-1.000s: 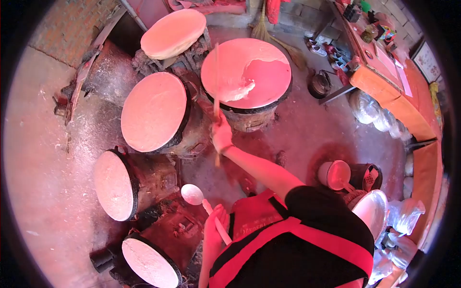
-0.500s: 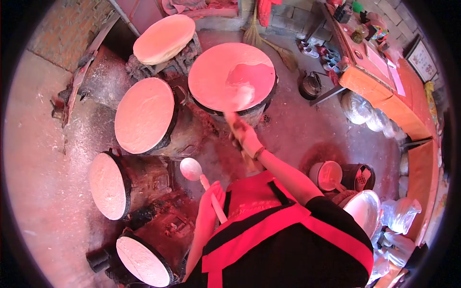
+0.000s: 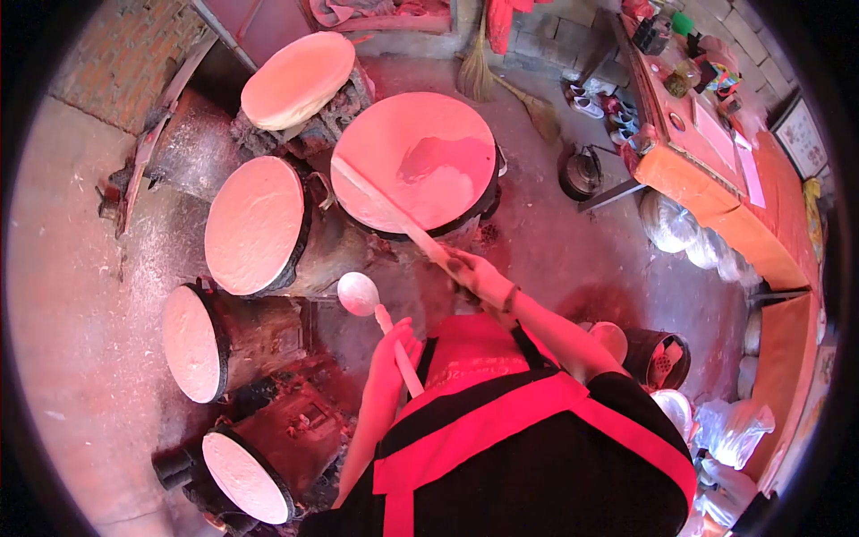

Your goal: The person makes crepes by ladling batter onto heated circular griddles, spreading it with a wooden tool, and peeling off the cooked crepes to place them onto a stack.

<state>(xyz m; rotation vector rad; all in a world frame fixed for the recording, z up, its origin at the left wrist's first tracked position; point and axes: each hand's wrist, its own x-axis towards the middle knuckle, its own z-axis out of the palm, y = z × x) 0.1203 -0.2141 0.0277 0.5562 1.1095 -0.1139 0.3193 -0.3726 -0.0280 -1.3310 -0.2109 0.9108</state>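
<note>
My left hand (image 3: 394, 347) is wrapped round the handle of a ladle (image 3: 358, 294), whose pale, coated bowl is raised ahead of it. In my right hand (image 3: 483, 281) is a long, flat wooden stick (image 3: 394, 213). The stick slants to the upper left, over the near left part of a round griddle (image 3: 488, 201) on a stand. A pale layer of what looks like batter (image 3: 385, 134) covers the griddle, with a darker, glossy patch right of its middle. Whether the stick's tip touches the layer I cannot tell.
Several more round griddles, such as one at the left (image 3: 255, 224), form an arc on drum-like stands. At the right are a bucket (image 3: 658, 358), plastic bags (image 3: 734, 425) and an orange-sided table (image 3: 689, 179). A kettle (image 3: 582, 174) and brooms (image 3: 476, 76) are farther back.
My right hand has moved slightly right and down, and the stick now slants left across the griddle's near side. The paler area within the glossy patch looks wider. My left hand still holds the ladle.
</note>
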